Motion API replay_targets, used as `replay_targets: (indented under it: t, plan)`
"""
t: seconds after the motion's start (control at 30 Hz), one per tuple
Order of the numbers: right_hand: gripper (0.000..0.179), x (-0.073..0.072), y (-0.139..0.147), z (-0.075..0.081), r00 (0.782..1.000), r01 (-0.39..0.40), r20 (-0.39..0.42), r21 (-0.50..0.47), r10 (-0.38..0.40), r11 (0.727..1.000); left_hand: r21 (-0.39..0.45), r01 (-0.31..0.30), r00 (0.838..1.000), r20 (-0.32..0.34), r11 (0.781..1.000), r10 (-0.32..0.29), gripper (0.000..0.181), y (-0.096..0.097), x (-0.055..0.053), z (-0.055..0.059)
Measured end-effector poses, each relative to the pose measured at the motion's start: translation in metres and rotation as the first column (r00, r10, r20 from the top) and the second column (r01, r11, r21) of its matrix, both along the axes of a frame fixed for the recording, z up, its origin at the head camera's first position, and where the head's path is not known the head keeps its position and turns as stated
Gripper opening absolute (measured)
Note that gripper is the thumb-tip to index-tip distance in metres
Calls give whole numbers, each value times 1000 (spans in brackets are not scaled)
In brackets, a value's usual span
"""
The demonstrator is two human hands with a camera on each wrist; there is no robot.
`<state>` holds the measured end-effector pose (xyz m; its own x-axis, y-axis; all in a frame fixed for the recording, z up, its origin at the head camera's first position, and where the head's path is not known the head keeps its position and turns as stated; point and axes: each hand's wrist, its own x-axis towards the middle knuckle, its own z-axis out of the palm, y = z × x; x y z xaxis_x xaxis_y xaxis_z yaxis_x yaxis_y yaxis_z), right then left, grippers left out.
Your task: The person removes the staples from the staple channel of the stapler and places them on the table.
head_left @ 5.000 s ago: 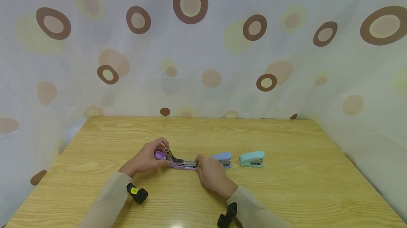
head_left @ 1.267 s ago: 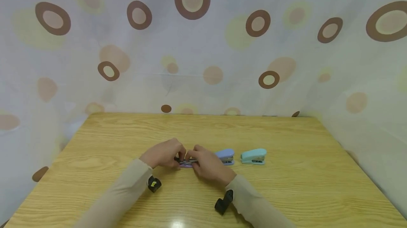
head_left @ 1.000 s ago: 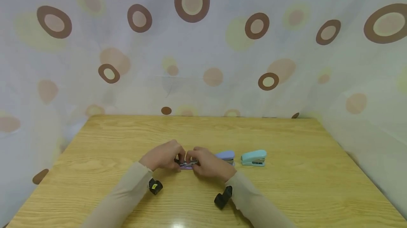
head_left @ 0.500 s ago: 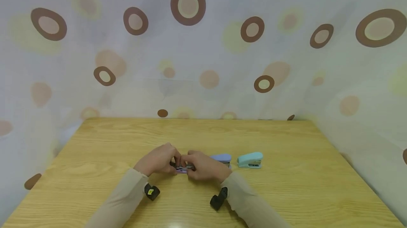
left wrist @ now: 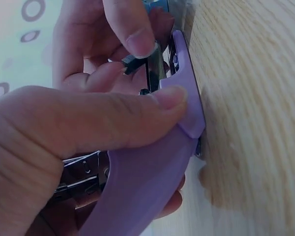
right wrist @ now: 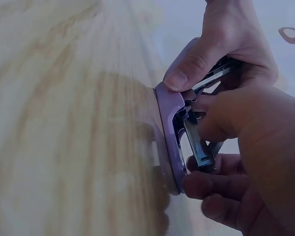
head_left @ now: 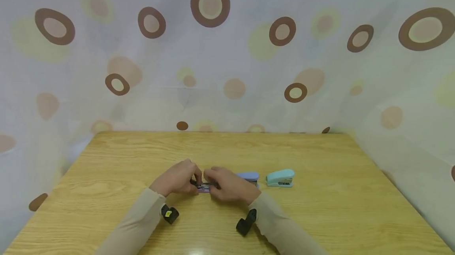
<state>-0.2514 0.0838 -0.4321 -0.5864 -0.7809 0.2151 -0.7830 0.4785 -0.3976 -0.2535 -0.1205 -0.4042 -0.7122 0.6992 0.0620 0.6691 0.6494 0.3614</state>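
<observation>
A purple stapler (right wrist: 169, 110) is held on its side edge close over the table, its cover (left wrist: 142, 182) swung back and its metal magazine (right wrist: 199, 142) exposed. My left hand (head_left: 179, 178) grips it at the hinge, thumb (left wrist: 169, 98) pressed on the purple base. From the other end my right hand (head_left: 229, 186) curls its fingers around the front of the magazine. In the left wrist view, a small dark metal piece (left wrist: 133, 64) shows between the right thumb and index finger; I cannot tell whether it is part of the stapler.
Just beyond my right hand lies a blue stapler (head_left: 249, 176), partly hidden by it. Farther right stands a mint-green stapler (head_left: 280, 178). The wooden table (head_left: 320, 215) reaches back to a curtain (head_left: 241, 61) with round patterns.
Since five seconds ago, my left hand has moved right, from the raised cover to the hinge, and my right hand's fingers have come over the magazine. The last second brings only small finger movements.
</observation>
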Motion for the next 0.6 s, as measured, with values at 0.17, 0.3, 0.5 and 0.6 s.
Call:
replay_targets:
  t: [0.17,0.3,0.5,0.6]
  plan:
    - [16,1,1,0,998,49,-23,-60,-50,997,-5,3,1000,1,1000,-3,13,0,-1,0]
    - [15,1,4,0,998,53,-13,-122,-55,991,-13,1,1000,8,1000,-1,13,0,-1,1]
    - [9,3,6,3,995,98,-7,-170,-100,981,-7,1,1000,9,1000,-1,13,1,0,3]
    - [10,5,6,8,990,133,-22,-216,-141,967,2,0,1000,12,1000,0,14,1,1,4]
